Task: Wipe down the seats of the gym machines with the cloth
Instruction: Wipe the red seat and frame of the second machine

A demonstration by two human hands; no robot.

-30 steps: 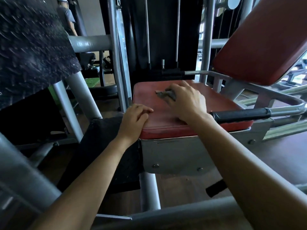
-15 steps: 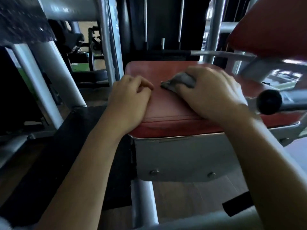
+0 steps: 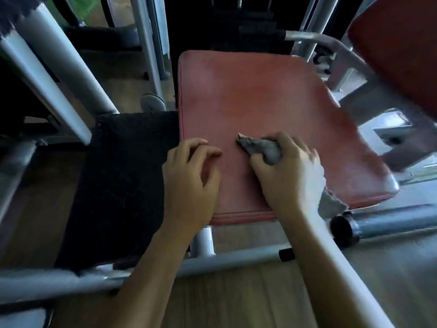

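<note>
Right hand (image 3: pixel 289 170): grips grey cloth (image 3: pixel 260 147) bunched against red seat (image 3: pixel 248 95).
Left hand (image 3: pixel 189 176): fingers loosely curled, resting beside cloth, holding nothing.

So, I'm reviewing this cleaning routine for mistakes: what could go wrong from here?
The cloth is bunched in the right hand, so strokes may skip parts of the seat. The left hand rests beside it and could block a sideways stroke. Pulling back, the right hand could knock the metal bar at the seat's front.
</note>
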